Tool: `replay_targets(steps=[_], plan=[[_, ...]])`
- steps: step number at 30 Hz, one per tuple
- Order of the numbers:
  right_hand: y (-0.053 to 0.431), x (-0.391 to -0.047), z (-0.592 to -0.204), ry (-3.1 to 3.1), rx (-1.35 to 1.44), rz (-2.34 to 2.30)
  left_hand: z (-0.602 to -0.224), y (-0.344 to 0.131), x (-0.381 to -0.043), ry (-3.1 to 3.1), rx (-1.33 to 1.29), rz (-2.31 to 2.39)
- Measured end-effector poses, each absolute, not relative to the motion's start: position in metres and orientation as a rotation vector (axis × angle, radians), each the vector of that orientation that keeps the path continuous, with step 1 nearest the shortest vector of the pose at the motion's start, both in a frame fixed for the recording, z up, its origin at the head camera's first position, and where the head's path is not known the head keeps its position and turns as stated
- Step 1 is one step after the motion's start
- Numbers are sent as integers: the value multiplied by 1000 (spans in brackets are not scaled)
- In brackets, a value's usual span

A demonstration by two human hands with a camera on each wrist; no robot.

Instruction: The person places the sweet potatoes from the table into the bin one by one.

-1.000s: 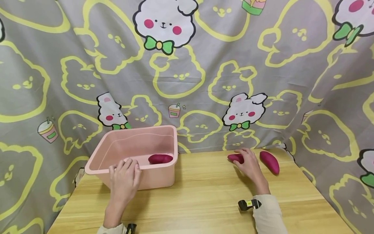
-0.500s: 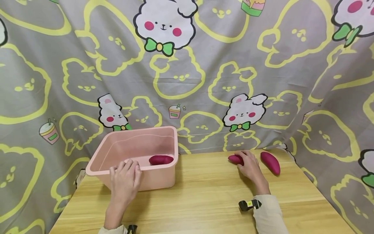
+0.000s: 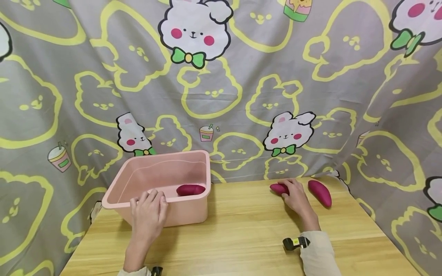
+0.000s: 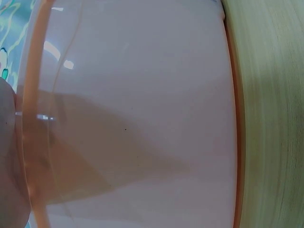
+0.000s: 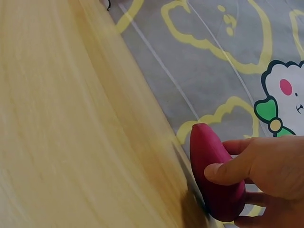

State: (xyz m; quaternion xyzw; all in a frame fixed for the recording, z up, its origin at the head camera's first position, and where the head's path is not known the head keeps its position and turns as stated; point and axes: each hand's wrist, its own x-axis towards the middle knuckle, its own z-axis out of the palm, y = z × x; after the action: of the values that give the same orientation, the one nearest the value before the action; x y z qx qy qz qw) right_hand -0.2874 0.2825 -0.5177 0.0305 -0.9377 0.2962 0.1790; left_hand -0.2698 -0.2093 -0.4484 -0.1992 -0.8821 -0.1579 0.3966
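Note:
My left hand has its fingers curled over the front rim of a pink plastic bin. The left wrist view is mostly the bin's glossy outer wall, with part of the hand at the left edge. A purple-red sweet potato lies inside the bin, towards the right. At the back of the table, my right hand grips a second sweet potato. In the right wrist view, the thumb lies across this sweet potato and the fingers are behind it. Another sweet potato lies just right of that hand.
The wooden table meets a grey curtain printed with cartoon animals at its back edge. Bare wood separates the bin from the right hand. Both sleeves carry a black wrist device, like the right one.
The right thumb has drawn in against the sweet potato, and the hand now grips it. The left hand stays on the bin rim. The view has shifted slightly.

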Motion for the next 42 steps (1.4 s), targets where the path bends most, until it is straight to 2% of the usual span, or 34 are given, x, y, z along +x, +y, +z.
replay_targets(steps=[20,42], plan=[[279,-280,-504,-2660,16,875,-451,-209,-270,-2228,-511,-406],[270,-271,-478,-2505,88,857,-448,-208,-269,-2233,-508,-407]])
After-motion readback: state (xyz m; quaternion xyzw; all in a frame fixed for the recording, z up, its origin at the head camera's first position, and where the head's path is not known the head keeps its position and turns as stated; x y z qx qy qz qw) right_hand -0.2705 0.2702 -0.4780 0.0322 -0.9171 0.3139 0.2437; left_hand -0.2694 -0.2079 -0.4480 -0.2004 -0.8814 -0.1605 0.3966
